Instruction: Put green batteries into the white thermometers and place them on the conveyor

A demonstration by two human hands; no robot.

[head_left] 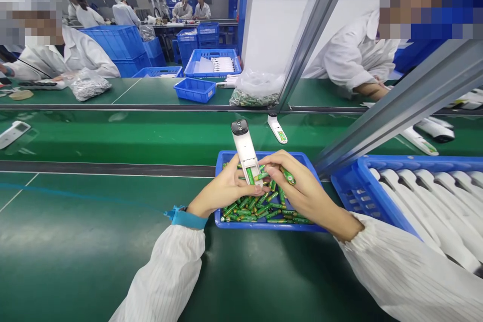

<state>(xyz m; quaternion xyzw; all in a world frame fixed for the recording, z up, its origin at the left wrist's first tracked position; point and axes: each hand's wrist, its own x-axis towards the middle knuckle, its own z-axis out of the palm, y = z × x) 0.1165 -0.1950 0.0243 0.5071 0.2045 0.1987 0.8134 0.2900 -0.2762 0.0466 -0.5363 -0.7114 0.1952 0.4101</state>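
Note:
My left hand (pixel 225 187) holds a white remote-style device (pixel 243 148) upright over a blue plastic tray (pixel 264 154), its back open at the battery compartment. One green AA battery (pixel 249 176) sits in the compartment. My right hand (pixel 304 192) is at the compartment mouth, with a green battery (pixel 261 176) pinched in its fingertips and another green battery (pixel 288 176) showing beside its knuckles. Several loose green batteries (pixel 260 209) lie heaped in the tray beneath both hands.
A blue crate (pixel 377 181) of white device parts stands at right, below a slanted aluminium rail (pixel 392 110). A white device (pixel 277 128) lies on the green bench (pixel 94 221). Co-workers in white coats sit beyond, among blue crates and a bag of batteries (pixel 256 91).

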